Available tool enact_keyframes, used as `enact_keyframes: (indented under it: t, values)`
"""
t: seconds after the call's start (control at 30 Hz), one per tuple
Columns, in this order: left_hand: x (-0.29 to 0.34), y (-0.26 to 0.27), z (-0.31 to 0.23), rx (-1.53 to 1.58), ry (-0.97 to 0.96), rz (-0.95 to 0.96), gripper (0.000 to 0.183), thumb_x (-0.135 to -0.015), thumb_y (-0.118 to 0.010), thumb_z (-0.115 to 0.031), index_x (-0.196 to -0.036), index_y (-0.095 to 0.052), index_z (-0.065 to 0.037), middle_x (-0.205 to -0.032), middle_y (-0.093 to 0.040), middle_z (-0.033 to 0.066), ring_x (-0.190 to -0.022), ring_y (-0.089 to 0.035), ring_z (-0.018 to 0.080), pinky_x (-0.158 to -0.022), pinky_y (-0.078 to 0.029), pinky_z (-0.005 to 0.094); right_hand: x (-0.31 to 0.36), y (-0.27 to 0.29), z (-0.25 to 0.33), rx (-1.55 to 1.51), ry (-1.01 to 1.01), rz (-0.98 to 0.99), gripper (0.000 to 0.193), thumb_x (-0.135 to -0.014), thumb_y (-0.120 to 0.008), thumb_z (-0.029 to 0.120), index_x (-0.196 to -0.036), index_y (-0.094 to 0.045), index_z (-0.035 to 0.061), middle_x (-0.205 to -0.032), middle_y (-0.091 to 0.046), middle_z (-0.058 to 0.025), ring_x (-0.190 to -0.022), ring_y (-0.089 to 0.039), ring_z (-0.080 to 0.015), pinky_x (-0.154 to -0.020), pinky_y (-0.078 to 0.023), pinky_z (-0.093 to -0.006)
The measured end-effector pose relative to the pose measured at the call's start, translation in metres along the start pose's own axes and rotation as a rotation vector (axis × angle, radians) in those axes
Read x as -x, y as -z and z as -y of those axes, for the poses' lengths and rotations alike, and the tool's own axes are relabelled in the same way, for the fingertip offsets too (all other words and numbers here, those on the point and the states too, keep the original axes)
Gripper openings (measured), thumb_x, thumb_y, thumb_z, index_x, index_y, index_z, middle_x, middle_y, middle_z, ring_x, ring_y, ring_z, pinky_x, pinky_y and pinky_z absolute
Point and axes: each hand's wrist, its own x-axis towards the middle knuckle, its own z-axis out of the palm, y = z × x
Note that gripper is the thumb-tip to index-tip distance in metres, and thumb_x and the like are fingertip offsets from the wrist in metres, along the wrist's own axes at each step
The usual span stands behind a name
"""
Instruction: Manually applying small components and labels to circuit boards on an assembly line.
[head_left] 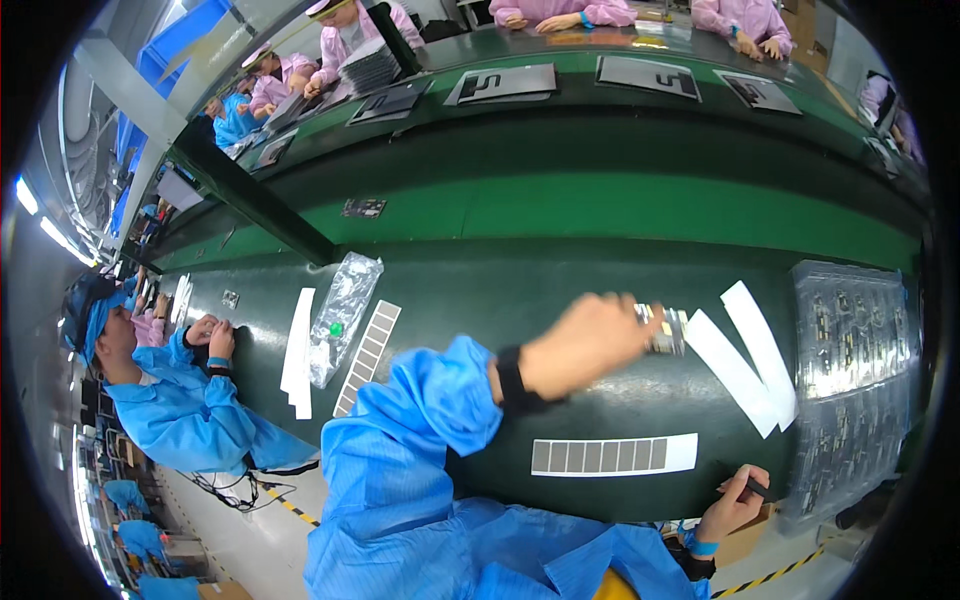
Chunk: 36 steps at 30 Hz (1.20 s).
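My left hand (585,345), with a black band at its wrist, reaches across to a small circuit board (668,332) on the dark green bench. Its fingertips overlap the board's left end. Motion smears the fingers, so their grip is unclear. My right hand (733,507), wearing a blue wrist strap, is at the bench's near edge, closed on a short black rod-like object (762,489). Between me and the board lies a white strip with a row of grey rectangular stickers (600,456). Right of the board, two white paper strips (728,372) overlap.
A clear plastic tray (850,400) of boards stands at the right. To the left lie another sticker strip (368,358), a clear plastic bag (345,318) and white strips (299,355). A co-worker (190,400) sits at left. Beyond is a green conveyor line (560,205) holding another board (363,208).
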Motion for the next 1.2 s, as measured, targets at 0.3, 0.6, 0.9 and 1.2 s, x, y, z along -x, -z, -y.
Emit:
enact_keyframes:
  t: [0.3, 0.6, 0.9, 1.2]
  values:
    - [-0.048, -0.065, 0.177, -0.011, 0.277, 0.023, 0.036, -0.072, -0.06, -0.005, -0.108, -0.056, -0.01, -0.101, -0.062, 0.0153, -0.087, -0.062, 0.0383, -0.075, -0.051, 0.048, 0.004, -0.006, 0.015, -0.11, -0.006, -0.018, 0.004, -0.089, -0.057, 0.0, -0.088, -0.052, 0.0003, -0.086, -0.05, -0.0062, -0.07, -0.051, -0.0102, -0.056, -0.043, -0.0227]
    - [-0.01, -0.003, 0.018, 0.415, -0.042, 0.054, 0.029, -0.077, -0.06, 0.001, -0.105, -0.058, 0.001, -0.11, -0.06, 0.0237, -0.101, -0.058, 0.0439, -0.084, -0.049, 0.046, -0.001, 0.021, 0.032, -0.084, 0.042, 0.135, 0.01, -0.086, -0.053, 0.006, -0.08, -0.059, 0.0, -0.072, -0.059, -0.0134, -0.063, -0.058, -0.0269, -0.059, -0.046, -0.0346]
    - [0.053, 0.006, -0.083, 0.576, -0.138, 0.451, 0.04, -0.087, -0.06, -0.019, -0.126, -0.055, -0.008, -0.138, -0.047, 0.0163, -0.105, -0.058, 0.0374, -0.083, -0.051, 0.0425, -0.133, 0.134, 0.105, 0.522, 0.278, 0.026, 0.019, -0.08, -0.051, 0.005, -0.091, -0.064, -0.0023, -0.081, -0.066, -0.0174, -0.072, -0.066, -0.0263, -0.066, -0.051, -0.0342]
    - [0.063, 0.0, -0.08, 0.58, -0.085, 0.367, 0.039, -0.086, -0.062, -0.02, -0.124, -0.059, -0.009, -0.135, -0.052, 0.0093, -0.096, -0.061, 0.0328, -0.08, -0.052, 0.0404, -0.383, 0.191, 0.031, 1.128, 0.116, -0.12, 0.026, -0.078, -0.059, 0.022, -0.092, -0.069, 0.0035, -0.089, -0.067, -0.023, -0.087, -0.064, -0.0399, -0.08, -0.051, -0.0458]
